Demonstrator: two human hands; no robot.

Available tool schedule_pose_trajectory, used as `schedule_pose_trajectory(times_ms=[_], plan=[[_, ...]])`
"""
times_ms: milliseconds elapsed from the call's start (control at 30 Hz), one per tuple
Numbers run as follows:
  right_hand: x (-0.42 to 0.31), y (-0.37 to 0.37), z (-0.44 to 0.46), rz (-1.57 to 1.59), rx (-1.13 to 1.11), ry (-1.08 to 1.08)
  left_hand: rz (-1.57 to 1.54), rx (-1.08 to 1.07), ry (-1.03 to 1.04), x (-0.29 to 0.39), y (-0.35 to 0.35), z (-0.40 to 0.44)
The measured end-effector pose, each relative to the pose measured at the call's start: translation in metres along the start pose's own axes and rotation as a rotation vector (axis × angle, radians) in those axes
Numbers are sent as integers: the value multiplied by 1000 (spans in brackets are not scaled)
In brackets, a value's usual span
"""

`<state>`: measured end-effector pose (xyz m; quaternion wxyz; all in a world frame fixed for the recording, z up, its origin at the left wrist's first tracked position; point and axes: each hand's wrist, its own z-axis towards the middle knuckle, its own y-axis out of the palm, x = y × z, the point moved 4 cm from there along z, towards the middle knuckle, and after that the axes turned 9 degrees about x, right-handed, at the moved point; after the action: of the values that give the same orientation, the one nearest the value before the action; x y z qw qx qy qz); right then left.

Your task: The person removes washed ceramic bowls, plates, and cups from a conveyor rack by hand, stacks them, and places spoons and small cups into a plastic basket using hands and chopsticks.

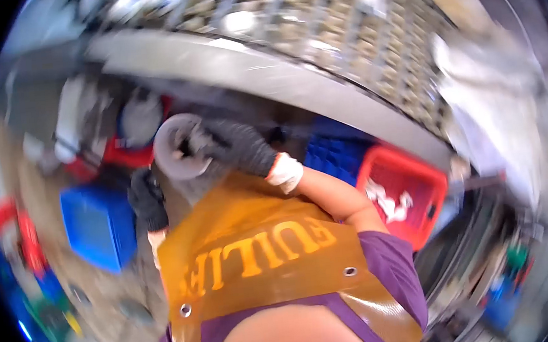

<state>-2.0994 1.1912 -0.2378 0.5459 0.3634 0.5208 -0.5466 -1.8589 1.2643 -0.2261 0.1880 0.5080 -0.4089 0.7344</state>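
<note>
My right hand (240, 146), in a dark glove with a white cuff, reaches over the rim of a round pale bucket (162, 149). Its fingers are bent around something greyish at the bucket's mouth, too blurred to make out. Dark bits show inside the bucket. Beside the bucket, lower left, my left hand (147, 199) wears the same kind of dark glove. Its fingers are curled in, and whatever they may hold is hidden. An orange-brown apron (261, 245) covers my front.
A metal ledge (265, 76) borders a conveyor-like grid (339, 23) ahead. Left stands a blue bin (98, 227); a red container (130, 152) sits behind the bucket. At right are a blue crate (335, 158) and a red basket (414, 190) with white pieces, near white sheeting (496, 110).
</note>
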Motion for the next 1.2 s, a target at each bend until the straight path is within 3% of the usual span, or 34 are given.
schedule_pose_trajectory(times_ms=[33, 67, 133, 200, 333, 400, 467, 533, 600, 667, 733, 767, 800, 867, 933, 1000, 1067, 1133, 1200], plan=[[-6, -13, -5, -31, -83, 85, 34, -124, 160, 2, 15, -4], [-12, -26, -12, -48, -157, 180, -67, -209, -11, 4, 35, -10], [-1, -28, -32, -229, 78, 40, -283, -478, -183, 13, 57, -14], [9, -59, -61, -363, 201, 97, -286, -552, -36, 25, 92, -25], [11, -122, -115, -295, 533, 199, -373, -845, -91, 65, 140, -40], [19, -145, -146, -355, 876, 190, -391, -912, -21, 78, 157, -34], [32, -190, -196, -445, 1124, 287, -371, -964, 54, 96, 184, -47], [83, -241, -263, -540, 1270, 490, -383, -1086, -31, 103, 218, -59], [128, -279, -330, -633, 1302, 750, -392, -1132, -15, 113, 243, -71], [157, -309, -390, -919, 1056, 903, -412, -1164, 3, 130, 268, -93], [185, -317, -425, -862, 707, 1149, -379, -1175, 2, 150, 287, -117], [172, -315, -418, -525, 555, 1351, -360, -1197, 9, 159, 296, -130], [207, -297, -437, -482, 557, 1345, -342, -1221, 13, 166, 304, -140], [189, -265, -421, -493, 518, 1034, -280, -1227, 37, 167, 323, -155], [203, -269, -424, -398, 669, 1373, -167, -1232, 29, 169, 338, -170], [253, -270, -456, -504, 693, 1416, -108, -1243, 14, 177, 350, -183], [251, -300, -467, -726, 969, 1282, -123, -1322, 4, 184, 359, -192], [220, -349, -471, -1443, 875, 1190, -65, -1292, 54, 189, 370, -201], [191, -398, -478, -1755, 769, 1101, -49, -1351, 111, 199, 379, -217]])
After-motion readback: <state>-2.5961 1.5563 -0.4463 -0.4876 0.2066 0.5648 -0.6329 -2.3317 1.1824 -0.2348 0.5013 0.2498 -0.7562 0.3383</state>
